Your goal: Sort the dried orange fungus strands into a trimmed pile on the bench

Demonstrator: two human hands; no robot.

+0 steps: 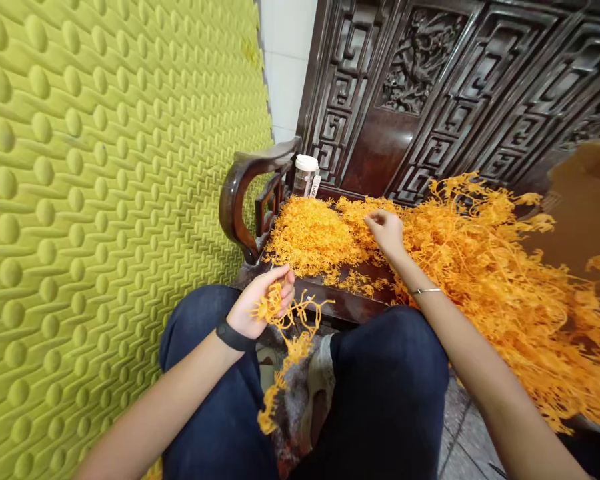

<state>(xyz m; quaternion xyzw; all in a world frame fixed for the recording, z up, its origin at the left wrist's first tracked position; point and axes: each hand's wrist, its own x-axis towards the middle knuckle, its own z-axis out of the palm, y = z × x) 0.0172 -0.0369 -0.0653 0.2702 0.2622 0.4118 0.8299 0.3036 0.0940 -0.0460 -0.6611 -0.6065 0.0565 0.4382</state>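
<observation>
My left hand is closed around a branching strand of soft-looking orange plastic pieces. The strand dangles between my knees. Above the bench seat, my right hand has its fingers drawn together in a pinch; anything between them is too small or hidden to make out. Just to its left lies a dense heap of small orange pieces, with a few scattered at the front. On the right, a much larger tangle of orange strands spreads past my right forearm.
A dark carved wooden bench has its curved armrest on the left. A clear jar with a white lid stands in the back corner. Yellow-green padded matting covers the left side. Brown cardboard is behind the tangle.
</observation>
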